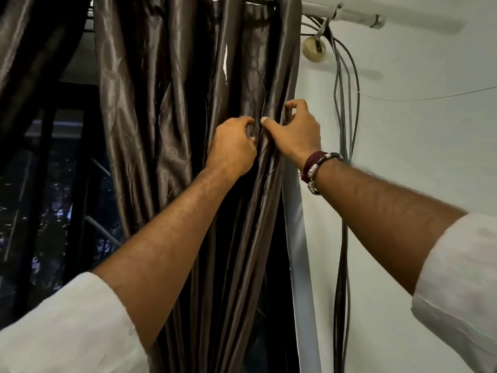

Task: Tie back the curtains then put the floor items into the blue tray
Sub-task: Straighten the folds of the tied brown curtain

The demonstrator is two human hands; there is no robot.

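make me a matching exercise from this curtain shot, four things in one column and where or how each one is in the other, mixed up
Things:
1. brown curtain
2. curtain rod
3. cables
4. wristbands

Place or state:
A. hanging down the wall right of the curtain
B. on the right wrist
C. gathered in folds, gripped by the left hand and right hand
D. running across the top, curtain hung from it

Pairs: 1-C, 2-D, 3-A, 4-B

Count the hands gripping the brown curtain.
2. The left hand pinches a fold at the curtain's middle; the right hand, just beside it, curls its fingers round the curtain's wall-side edge.
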